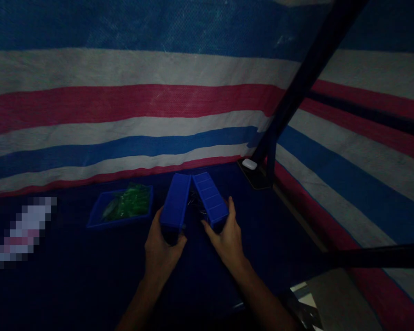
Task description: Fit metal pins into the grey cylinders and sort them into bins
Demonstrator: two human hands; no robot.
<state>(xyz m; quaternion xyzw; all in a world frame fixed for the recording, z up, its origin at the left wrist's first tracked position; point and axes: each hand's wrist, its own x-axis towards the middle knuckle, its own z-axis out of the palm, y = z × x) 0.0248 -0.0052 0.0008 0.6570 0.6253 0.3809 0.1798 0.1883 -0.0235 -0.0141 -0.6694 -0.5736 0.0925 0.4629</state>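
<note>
My left hand [162,250] grips a narrow blue plastic bin [175,200] by its near end, with the bin tipped on its side. In my right hand [227,236] is a second narrow blue bin [209,197], its ribbed outer face turned up. The far ends of the two bins meet or nearly meet, and the near ends spread apart like an upside-down V. Between them, small thin dark pieces [195,202] show, perhaps metal; it is too dim to tell their kind.
Left of my hands, a shallow blue tray [96,218] holds green items in clear plastic [134,202]. A white rounded object [249,164] lies on a dark board [258,179] in the back right corner. A dark frame post [296,87] and striped tarpaulin [141,101] bound the dark blue table [89,271].
</note>
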